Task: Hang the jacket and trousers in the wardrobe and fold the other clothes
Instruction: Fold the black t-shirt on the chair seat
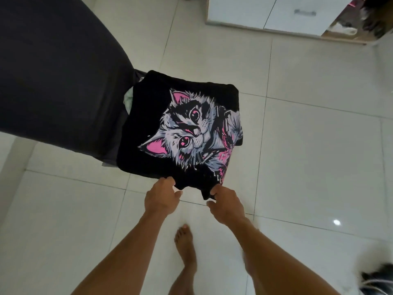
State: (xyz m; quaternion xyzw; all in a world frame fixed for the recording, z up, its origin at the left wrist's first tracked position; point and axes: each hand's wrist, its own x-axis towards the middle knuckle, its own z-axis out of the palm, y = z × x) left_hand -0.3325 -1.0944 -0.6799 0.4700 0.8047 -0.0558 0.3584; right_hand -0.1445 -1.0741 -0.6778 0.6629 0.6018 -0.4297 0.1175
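Observation:
A folded black T-shirt (148, 124) with a pink and grey cat print hangs in the air over the tiled floor. My left hand (162, 196) pinches its near edge on the left. My right hand (225, 201) grips the near edge on the right, with a black corner of cloth sticking out between the fingers. The shirt's far end reaches the corner of a bed covered with dark grey cloth (59, 67). A bit of pale green fabric (128, 99) peeks out behind the shirt at the bed's edge.
White glossy floor tiles (319, 145) spread all round. A white wardrobe with drawers (276, 15) stands at the top right, its right side open. My bare foot (185, 245) stands below the hands. A white and dark furry thing (374, 277) lies at the bottom right.

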